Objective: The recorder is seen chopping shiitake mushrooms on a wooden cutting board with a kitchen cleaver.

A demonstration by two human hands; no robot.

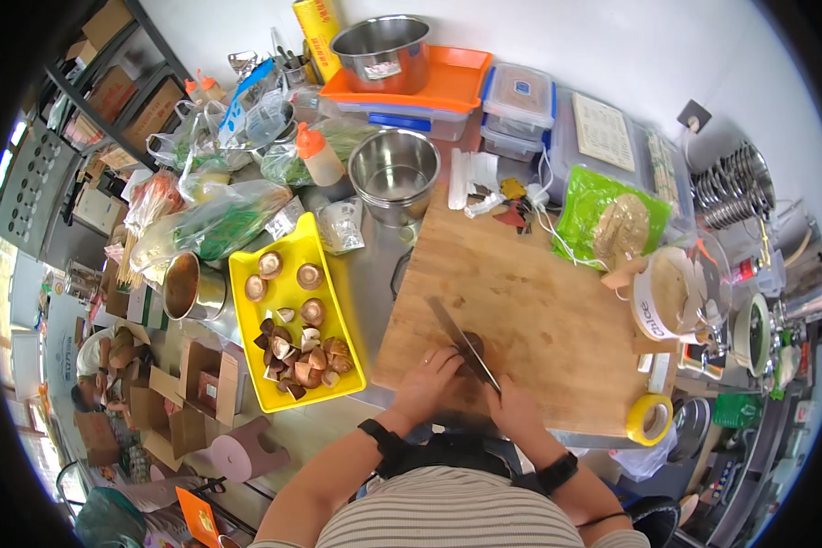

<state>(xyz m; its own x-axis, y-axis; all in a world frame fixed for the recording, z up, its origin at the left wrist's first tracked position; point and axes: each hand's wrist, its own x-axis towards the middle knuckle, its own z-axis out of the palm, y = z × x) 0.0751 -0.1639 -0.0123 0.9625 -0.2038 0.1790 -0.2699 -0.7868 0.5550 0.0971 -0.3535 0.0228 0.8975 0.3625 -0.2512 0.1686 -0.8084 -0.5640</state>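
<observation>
My right hand is closed around the handle of a kitchen knife. Its blade slants up and left over a dark brown mushroom on the wooden cutting board. Against the mushroom and beside the blade, my left hand presses with bent fingers and appears to hold it down. How deep the blade sits in it I cannot tell. Left of the board, a yellow tray holds several whole mushrooms in its far part and a heap of cut mushroom pieces near me.
Steel pots and a squeeze bottle stand behind the board. A green bag, a clear plastic tub and a yellow tape roll line its right side. A person crouches by cardboard boxes at left.
</observation>
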